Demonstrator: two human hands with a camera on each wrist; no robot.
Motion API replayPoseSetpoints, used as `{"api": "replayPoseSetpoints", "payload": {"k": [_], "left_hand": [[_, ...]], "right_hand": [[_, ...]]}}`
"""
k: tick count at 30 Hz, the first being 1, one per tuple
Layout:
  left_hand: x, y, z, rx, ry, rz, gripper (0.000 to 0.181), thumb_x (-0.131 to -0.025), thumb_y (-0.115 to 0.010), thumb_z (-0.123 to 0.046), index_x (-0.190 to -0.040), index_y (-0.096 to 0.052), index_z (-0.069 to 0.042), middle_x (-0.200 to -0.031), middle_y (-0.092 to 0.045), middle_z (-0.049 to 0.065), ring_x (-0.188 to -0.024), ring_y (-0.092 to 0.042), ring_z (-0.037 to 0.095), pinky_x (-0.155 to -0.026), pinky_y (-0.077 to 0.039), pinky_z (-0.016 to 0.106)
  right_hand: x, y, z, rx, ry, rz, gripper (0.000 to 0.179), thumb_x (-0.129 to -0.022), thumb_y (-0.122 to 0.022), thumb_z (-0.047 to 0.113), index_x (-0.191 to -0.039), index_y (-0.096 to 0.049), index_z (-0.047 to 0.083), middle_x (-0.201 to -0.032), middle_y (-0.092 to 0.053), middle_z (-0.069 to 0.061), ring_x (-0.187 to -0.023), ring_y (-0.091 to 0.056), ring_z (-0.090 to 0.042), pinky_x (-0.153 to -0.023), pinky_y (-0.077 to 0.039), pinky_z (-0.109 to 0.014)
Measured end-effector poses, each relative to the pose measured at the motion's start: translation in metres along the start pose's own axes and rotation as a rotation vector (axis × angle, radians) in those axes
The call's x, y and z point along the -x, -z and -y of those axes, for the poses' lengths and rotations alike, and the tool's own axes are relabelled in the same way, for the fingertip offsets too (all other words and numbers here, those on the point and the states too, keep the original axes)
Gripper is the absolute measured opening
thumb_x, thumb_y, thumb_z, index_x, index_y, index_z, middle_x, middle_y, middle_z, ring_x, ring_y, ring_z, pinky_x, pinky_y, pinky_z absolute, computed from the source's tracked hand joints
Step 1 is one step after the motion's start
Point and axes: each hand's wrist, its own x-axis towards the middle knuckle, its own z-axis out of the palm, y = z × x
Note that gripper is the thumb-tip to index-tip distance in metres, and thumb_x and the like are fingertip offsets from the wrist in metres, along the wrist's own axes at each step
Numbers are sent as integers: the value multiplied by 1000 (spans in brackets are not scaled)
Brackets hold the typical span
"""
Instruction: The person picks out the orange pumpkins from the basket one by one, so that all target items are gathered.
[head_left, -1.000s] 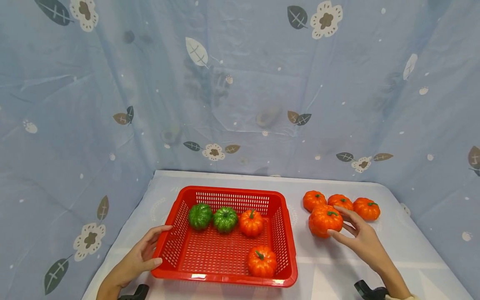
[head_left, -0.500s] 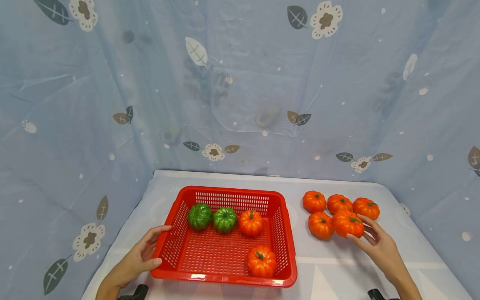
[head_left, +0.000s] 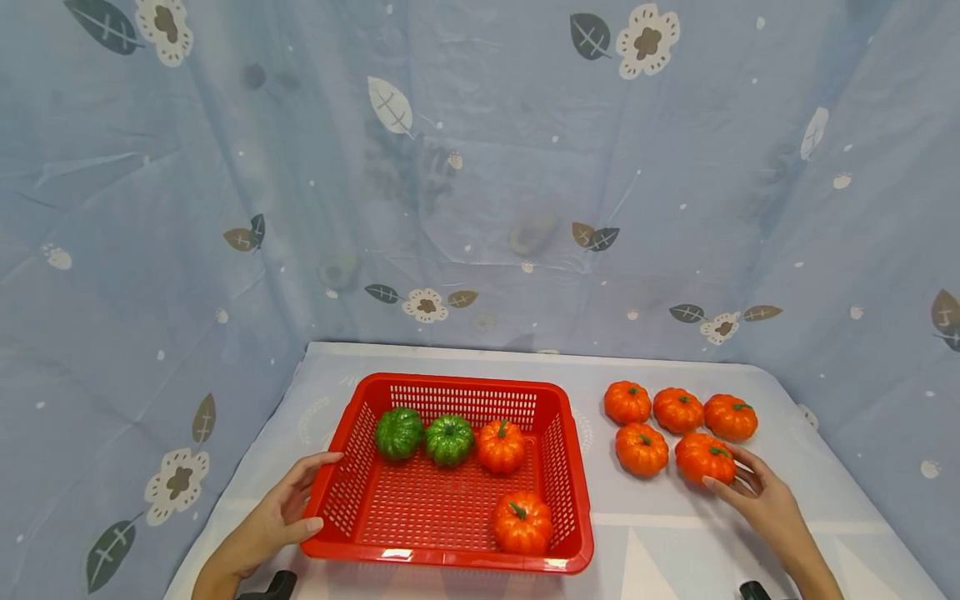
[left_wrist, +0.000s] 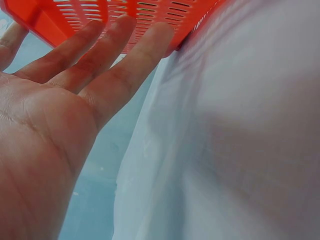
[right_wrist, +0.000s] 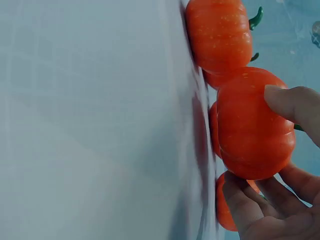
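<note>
My right hand (head_left: 767, 498) pinches an orange pumpkin (head_left: 703, 458) between thumb and fingers, low over the table at the right. In the right wrist view the thumb lies on one side of this pumpkin (right_wrist: 256, 122) and the fingers on the other. Whether its base touches the cloth is hard to tell. At the left, my left hand (head_left: 266, 521) touches the left side of a red plastic basket (head_left: 450, 560). The left wrist view shows its fingers fairly straight against the slotted wall (left_wrist: 145, 15). Inside the basket are two green pumpkins (head_left: 400, 433) and two orange pumpkins (head_left: 522, 523).
Three orange pumpkins (head_left: 678, 410) form a row at the back right. Another orange pumpkin (head_left: 642, 450) stands in front of them, left of the held one. A pale cloth covers the table (head_left: 637, 533). Blue patterned curtains (head_left: 480, 208) enclose the back and sides.
My right hand has moved rightward and down with the held pumpkin, away from above the front-left loose pumpkin to a spot right of it. The left hand and basket stay put.
</note>
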Motion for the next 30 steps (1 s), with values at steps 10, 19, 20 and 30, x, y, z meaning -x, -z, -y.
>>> {"api": "replayPoseSetpoints", "payload": {"k": [10,19,20,30], "left_hand": [[1,2,2,2,-22,7,74,-91,-69,-5,-155,-33,-12,-152,-36,16,-125,-55,25,-93,-58,42],[0,0,0,14,-4,2,76,-90,-70,-6,-155,-32,-13,-156,-31,20,-126,-55,22,-92,-58,44],[0,0,0,16,5,-1,77,-89,-71,-7,-155,-32,-14,-156,-31,19,-126,-55,22,-93,-58,44],[-1,0,0,25,3,13,77,-90,-71,-8,-156,-32,-15,-156,-31,18,-126,-55,24,-93,-58,45]], "right_hand": [[-10,-4,-7,-6,-16,51,104,-90,-78,48,-161,-20,-1,-162,-25,-32,-143,-33,-51,-89,-48,-7],[-15,-2,-6,0,-45,85,104,-92,-76,46,-161,-15,-1,-163,-21,-31,-146,-29,-51,-109,-44,-39],[-15,-2,-6,-1,-52,95,104,-92,-76,46,-161,-14,-1,-163,-20,-31,-146,-27,-52,-111,-41,-46],[-15,4,15,53,88,65,85,-96,-73,42,-156,-31,-1,-159,-30,-31,-140,-30,-51,-88,-50,-10]]}}
